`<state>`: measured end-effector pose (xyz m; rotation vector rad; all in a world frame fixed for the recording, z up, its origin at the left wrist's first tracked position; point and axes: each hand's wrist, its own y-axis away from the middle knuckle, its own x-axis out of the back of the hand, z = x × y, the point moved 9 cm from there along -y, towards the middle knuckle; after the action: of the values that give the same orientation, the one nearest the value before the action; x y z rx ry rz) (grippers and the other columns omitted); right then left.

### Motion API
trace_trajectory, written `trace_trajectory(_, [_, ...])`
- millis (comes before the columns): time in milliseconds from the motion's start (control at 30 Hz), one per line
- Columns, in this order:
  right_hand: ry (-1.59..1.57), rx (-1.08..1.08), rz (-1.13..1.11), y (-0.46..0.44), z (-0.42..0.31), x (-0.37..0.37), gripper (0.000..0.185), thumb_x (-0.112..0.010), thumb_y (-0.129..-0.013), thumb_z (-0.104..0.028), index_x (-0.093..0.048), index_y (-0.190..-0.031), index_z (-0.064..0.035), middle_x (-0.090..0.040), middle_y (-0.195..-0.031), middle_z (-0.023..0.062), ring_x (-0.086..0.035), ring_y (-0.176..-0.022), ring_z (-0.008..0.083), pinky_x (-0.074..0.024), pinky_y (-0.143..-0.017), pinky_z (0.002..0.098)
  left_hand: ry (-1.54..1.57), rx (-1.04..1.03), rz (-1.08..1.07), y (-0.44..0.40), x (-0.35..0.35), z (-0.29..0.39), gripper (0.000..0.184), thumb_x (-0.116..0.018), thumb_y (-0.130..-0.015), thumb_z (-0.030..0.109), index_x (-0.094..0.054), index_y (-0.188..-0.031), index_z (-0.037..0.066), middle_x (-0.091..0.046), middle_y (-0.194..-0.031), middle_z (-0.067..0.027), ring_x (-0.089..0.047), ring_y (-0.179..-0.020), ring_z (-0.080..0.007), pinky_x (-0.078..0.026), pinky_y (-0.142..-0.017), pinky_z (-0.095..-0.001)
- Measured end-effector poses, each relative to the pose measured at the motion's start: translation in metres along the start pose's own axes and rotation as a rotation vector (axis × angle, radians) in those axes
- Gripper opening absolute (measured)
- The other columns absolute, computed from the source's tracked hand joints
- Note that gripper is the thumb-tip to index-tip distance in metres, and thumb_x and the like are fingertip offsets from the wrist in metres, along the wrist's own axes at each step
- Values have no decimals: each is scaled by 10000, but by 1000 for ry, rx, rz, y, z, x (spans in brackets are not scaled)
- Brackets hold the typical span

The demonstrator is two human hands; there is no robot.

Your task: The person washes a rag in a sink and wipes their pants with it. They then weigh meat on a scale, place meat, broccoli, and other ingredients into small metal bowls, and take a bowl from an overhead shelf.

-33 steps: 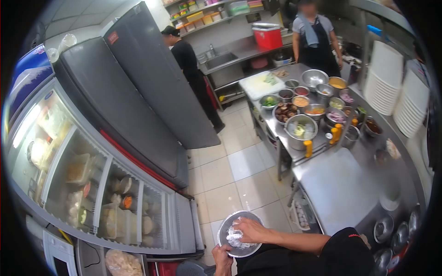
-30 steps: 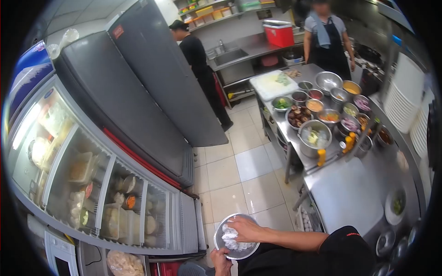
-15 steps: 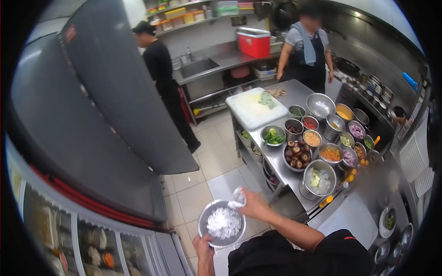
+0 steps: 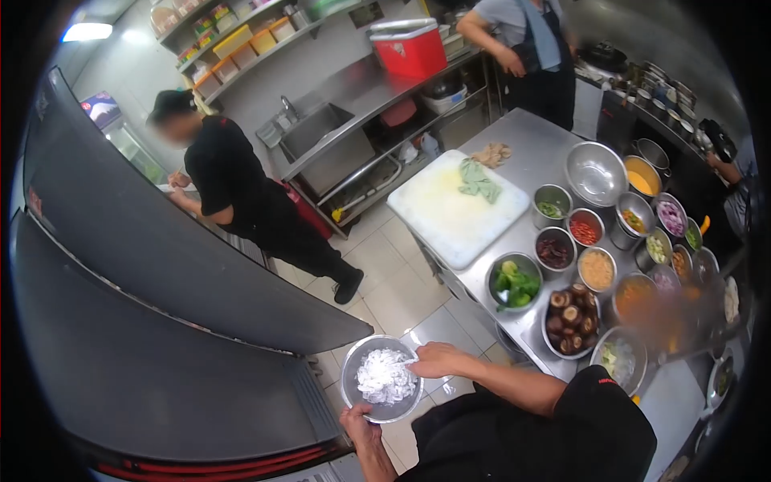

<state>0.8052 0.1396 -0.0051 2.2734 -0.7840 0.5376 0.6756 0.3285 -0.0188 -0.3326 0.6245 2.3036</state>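
My left hand (image 4: 361, 424) is closed on the lower left rim of a round metal bowl (image 4: 351, 393), thumb over the edge. Inside the bowl lies a heap of white, powdery-looking pieces (image 4: 387, 376); I cannot tell what they are. My right hand (image 4: 436, 360) reaches over the bowl's right rim with fingers curled together. Something pale shows at its fingertips, too hidden to name. The bowl is held above the tiled floor, between the grey door and the steel table.
A large grey door (image 4: 185, 273) stands at left. On the steel table (image 4: 530, 149) are a white cutting board (image 4: 438, 213), a bowl of mushrooms (image 4: 572, 319), leafy greens (image 4: 516, 283) and several ingredient containers. One person (image 4: 241, 185) stands beyond the door; another (image 4: 534, 64) stands behind the table.
My right hand has come down from above the rim to the bowl's edge; the clear, wrinkled thing it held is now mostly hidden. The view has shifted, and the person at left shows more fully.
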Motion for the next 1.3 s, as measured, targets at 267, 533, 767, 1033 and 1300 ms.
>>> trace_trajectory(267, [-70, 2, 82, -137, 9, 47, 487, -403, -850, -354, -594, -943, 85, -572, -1010, 286, -541, -972, 412, -418, -850, 439, 266, 166, -194, -110, -36, -8, 77, -554, -781, 112, -525, -754, 46, -534, -629, -31, -529, -540, -170, -470, -553, -307])
trace_trajectory(533, [-343, -205, 620, -175, 177, 223, 355, -388, -895, -276, -597, -974, -1, -624, -894, 161, -577, -816, 305, -433, -771, 430, 114, 452, -534, -263, -151, -37, 282, -475, -862, 255, -427, -631, 100, -413, -483, -52, -465, -448, -220, -433, -516, -396])
trace_trajectory(767, [-1238, -156, 1408, -93, 356, 324, 490, -327, -932, -383, -439, -1217, 0, -473, -1220, 102, -477, -1063, 227, -369, -928, 351, -117, 361, -730, -395, -300, -22, 246, -548, -828, 163, -434, -637, 58, -420, -504, -69, -470, -442, -205, -446, -473, -349])
trace_trajectory(1033, [-1771, -394, 1680, -106, 469, 367, 495, -328, -880, -488, -492, -1186, -135, -560, -1011, 46, -543, -873, 211, -460, -764, 385, -260, 552, -505, -519, -308, -63, 182, -587, -810, 192, -515, -717, 53, -481, -527, -68, -508, -450, -218, -462, -451, -361])
trace_trajectory(1300, [-1882, -94, 2195, -165, 455, 424, 443, -340, -871, -442, -538, -1131, -143, -568, -1037, 54, -556, -885, 213, -463, -778, 385, -466, 610, -233, -597, -237, -54, 215, -614, -795, 222, -511, -731, 45, -522, -557, -73, -548, -459, -190, -478, -426, -306])
